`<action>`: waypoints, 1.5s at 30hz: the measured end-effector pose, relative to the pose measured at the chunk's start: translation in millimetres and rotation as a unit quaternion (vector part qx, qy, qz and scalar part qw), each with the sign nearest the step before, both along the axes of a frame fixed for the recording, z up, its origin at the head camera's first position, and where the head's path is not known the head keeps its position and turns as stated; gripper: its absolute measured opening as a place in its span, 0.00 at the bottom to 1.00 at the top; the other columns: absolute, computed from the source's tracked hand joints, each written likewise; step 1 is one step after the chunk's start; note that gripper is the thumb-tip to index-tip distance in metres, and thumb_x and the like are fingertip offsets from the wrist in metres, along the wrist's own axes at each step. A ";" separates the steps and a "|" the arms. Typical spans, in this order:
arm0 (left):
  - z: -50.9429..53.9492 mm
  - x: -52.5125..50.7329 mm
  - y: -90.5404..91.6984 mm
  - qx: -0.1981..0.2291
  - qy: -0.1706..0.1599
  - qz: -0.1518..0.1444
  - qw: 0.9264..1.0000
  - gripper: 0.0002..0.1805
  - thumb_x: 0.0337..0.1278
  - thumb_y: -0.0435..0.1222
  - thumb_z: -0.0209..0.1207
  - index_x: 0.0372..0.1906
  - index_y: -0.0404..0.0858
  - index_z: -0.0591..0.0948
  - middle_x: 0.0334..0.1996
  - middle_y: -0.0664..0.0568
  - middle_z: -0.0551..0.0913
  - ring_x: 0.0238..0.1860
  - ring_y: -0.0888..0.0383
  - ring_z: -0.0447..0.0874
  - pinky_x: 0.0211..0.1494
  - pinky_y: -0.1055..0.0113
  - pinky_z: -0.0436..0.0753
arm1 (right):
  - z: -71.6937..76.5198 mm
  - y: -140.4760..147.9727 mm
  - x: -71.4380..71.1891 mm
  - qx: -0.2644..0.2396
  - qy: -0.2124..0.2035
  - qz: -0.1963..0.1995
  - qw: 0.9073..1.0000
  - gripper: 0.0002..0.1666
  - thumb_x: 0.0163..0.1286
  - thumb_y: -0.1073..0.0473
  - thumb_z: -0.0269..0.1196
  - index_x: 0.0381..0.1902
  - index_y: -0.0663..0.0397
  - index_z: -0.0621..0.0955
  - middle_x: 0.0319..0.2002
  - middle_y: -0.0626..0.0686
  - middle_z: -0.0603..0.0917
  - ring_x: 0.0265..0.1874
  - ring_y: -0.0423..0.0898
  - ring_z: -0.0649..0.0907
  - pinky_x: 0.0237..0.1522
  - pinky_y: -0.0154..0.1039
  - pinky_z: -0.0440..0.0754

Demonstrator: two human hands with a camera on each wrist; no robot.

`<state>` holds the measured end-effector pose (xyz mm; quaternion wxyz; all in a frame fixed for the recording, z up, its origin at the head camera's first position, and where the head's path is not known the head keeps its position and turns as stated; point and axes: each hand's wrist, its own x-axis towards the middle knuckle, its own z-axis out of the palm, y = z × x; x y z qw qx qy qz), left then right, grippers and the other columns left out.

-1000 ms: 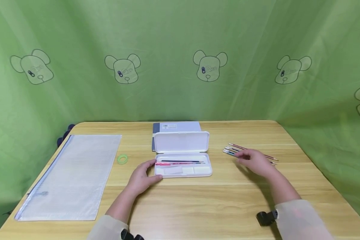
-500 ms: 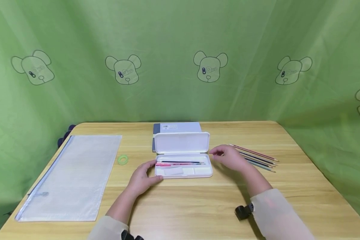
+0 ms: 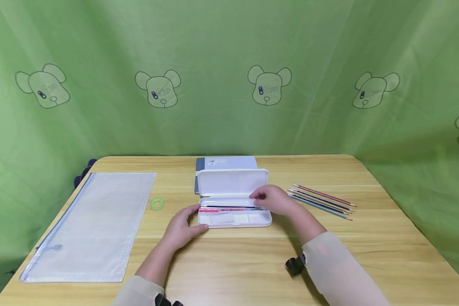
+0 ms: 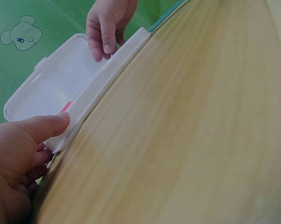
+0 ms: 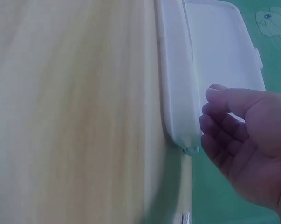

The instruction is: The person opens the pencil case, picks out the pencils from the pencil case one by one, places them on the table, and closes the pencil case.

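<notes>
A white pencil case (image 3: 239,218) lies with its lid (image 3: 232,182) raised. Inside are a dark pencil (image 3: 227,206), a pink-red pen or pencil (image 3: 214,209) and a whitish block (image 3: 221,218). My left hand (image 3: 181,227) holds the case's left end; in the left wrist view its thumb (image 4: 51,125) presses the rim while the other fingers curl behind. My right hand (image 3: 277,199) is over the case's right end, fingers loosely bent near the pencil tips. Nothing shows between those fingers in the right wrist view, where the case wall hides its inside.
Several pencils (image 3: 321,199) lie side by side right of the case. Behind it is a grey-blue book (image 3: 229,162). To the left are a green ring (image 3: 157,204) and a translucent zip pouch (image 3: 92,225) on the wooden table (image 3: 229,263). Green curtains (image 3: 214,127) surround the table.
My right hand has moved left from the loose pencils to over the case's right end. Those pencils remain on the table. My left hand has stayed at the case.
</notes>
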<state>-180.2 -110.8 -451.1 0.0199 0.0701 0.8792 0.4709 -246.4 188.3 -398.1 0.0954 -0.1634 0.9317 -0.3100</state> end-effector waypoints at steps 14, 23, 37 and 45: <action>-1.1 -0.7 0.3 -0.001 -0.007 0.001 1.000 0.39 0.49 0.43 0.71 0.68 0.37 0.71 0.67 0.41 0.73 0.71 0.40 0.65 0.75 0.44 0.63 | 3.6 -12.0 -2.9 0.058 -0.040 0.030 0.997 0.13 0.64 0.66 0.64 0.46 0.58 0.86 0.41 0.53 0.87 0.41 0.44 0.81 0.55 0.46 0.81; -2.1 -0.7 -0.6 -0.007 -0.006 0.003 1.000 0.40 0.49 0.44 0.71 0.68 0.37 0.71 0.67 0.41 0.73 0.71 0.39 0.65 0.75 0.43 0.63 | 5.2 -17.7 -4.5 0.092 -0.038 0.038 0.994 0.12 0.63 0.67 0.64 0.45 0.57 0.87 0.39 0.51 0.88 0.39 0.43 0.82 0.53 0.44 0.83; -2.0 -1.2 -0.3 -0.009 -0.007 0.003 1.000 0.40 0.49 0.44 0.71 0.68 0.37 0.71 0.67 0.41 0.73 0.71 0.39 0.66 0.75 0.44 0.63 | 5.1 -18.8 -3.9 0.089 -0.054 0.037 0.994 0.12 0.64 0.68 0.62 0.44 0.58 0.87 0.35 0.51 0.86 0.36 0.43 0.78 0.47 0.41 0.81; -1.2 -1.5 0.0 -0.013 -0.004 0.003 1.000 0.39 0.49 0.44 0.71 0.68 0.37 0.72 0.67 0.41 0.74 0.70 0.39 0.66 0.75 0.44 0.64 | -0.1 -12.4 -4.5 0.049 -0.059 0.026 0.997 0.11 0.65 0.68 0.62 0.45 0.61 0.85 0.34 0.51 0.84 0.34 0.43 0.77 0.43 0.38 0.79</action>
